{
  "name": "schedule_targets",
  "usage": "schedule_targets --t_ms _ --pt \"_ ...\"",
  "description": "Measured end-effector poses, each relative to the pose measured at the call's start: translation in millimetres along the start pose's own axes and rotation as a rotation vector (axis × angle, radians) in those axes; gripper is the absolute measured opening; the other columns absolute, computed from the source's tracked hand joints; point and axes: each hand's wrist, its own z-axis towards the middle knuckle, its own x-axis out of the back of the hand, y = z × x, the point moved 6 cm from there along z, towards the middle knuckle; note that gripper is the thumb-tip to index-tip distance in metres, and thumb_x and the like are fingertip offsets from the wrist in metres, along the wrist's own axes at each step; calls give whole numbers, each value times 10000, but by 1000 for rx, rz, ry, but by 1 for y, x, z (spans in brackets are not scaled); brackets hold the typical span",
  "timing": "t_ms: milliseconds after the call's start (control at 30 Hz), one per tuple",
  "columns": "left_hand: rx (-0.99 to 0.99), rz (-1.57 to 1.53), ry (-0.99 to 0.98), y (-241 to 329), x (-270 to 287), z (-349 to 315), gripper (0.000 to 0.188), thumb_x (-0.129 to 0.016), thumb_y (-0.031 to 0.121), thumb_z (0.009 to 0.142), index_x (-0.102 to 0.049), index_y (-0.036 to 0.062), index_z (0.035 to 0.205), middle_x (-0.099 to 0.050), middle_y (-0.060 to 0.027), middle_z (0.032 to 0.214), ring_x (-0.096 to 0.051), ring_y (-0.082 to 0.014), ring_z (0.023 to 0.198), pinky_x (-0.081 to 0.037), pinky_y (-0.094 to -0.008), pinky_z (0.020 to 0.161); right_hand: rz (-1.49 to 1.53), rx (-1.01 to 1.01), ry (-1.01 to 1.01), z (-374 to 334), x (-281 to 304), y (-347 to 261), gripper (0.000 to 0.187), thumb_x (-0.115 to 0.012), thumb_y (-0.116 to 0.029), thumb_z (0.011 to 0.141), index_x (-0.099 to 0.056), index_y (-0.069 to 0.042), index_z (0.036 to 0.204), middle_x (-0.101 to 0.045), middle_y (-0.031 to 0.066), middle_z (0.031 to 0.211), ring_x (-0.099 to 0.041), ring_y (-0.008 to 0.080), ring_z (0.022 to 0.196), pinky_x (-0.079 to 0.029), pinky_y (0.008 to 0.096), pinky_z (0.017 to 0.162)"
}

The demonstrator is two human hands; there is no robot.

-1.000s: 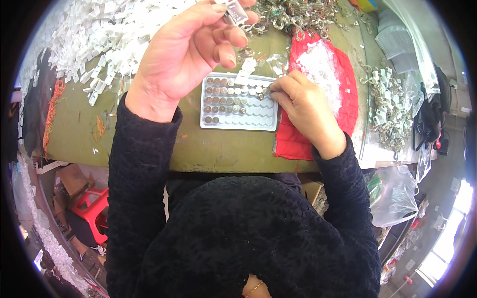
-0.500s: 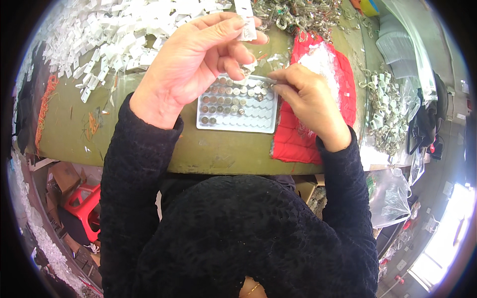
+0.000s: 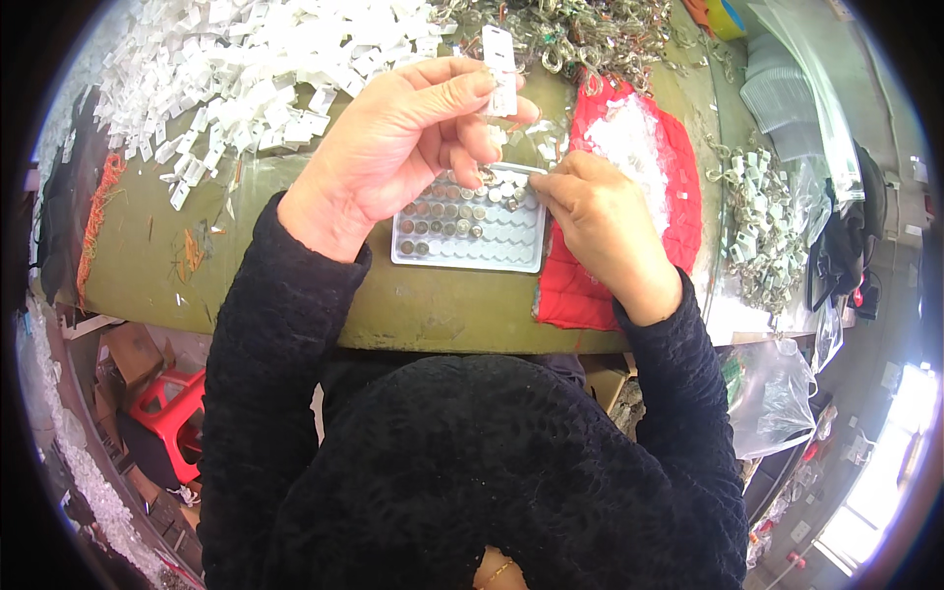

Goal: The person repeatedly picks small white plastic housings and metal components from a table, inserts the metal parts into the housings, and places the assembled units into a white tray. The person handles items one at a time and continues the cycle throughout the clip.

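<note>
My left hand [image 3: 418, 133] is raised over the far left part of a white plastic tray [image 3: 492, 264]. Thumb and forefinger pinch a small white rectangular plastic piece [image 3: 500, 71], which stands upright. Its other fingers curl loosely above the tray. Rows of small round silvery discs [image 3: 449, 211], like button cells, sit in the tray's left and far pockets. At the tray's far right corner is my right hand [image 3: 608, 221], thumb and fingertips pressed together. Whatever lies between those fingertips is hidden.
White plastic pieces [image 3: 246, 69] are heaped at the far left. Metal clasps or chains [image 3: 600, 39] pile up at the back. Right of the tray lies a red quilted cloth [image 3: 580, 295] bearing clear-white bits [image 3: 629, 138]. More white pieces with metal loops [image 3: 762, 236] lie farther right.
The white piece in my left hand now shows more of its face. My right hand has shifted slightly down, its fingertips closing together at the tray's corner.
</note>
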Motion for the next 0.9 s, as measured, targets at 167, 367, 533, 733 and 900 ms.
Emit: schedule_targets --t_ms 167,367,533,733,900 --pt "11 -13 -29 -1 -1 2 328 -585 178 984 -587 -61 1209 -686 -211 1072 -594 -80 546 -526 -217 470 -41 -16 -2 1 3 -5 103 -629 -57 779 -658 -47 877 -568 118 767 -618 321 757 -509 424 644" --pt "36 -32 -67 -6 -5 0 320 -639 169 953 -600 -46 1186 -689 -174 1024 -587 -87 529 -501 -218 421 335 -82 189 15 53 -7 164 -733 -26 781 -647 -22 921 -602 118 831 -620 297 740 -509 347 630" --pt "83 -128 -102 -9 -10 -3 234 -654 155 946 -617 -13 1104 -689 -101 812 -640 -125 557 -536 -235 468 241 192 436 36 71 -30 236 -733 25 745 -656 -38 958 -602 87 821 -627 268 725 -515 338 591" --pt "83 -112 -9 -14 -10 -5 214 -656 202 951 -588 30 1059 -641 -41 699 -621 -114 513 -538 -222 471 164 298 414 43 58 -36 270 -764 57 727 -707 -18 980 -599 81 807 -590 213 676 -471 306 563" --pt "104 -156 4 -21 -11 -2 213 -658 210 951 -596 27 1039 -645 -48 689 -622 -115 504 -536 -223 474 318 179 399 40 56 -28 248 -755 63 746 -714 -12 979 -621 77 810 -600 181 682 -477 285 580"
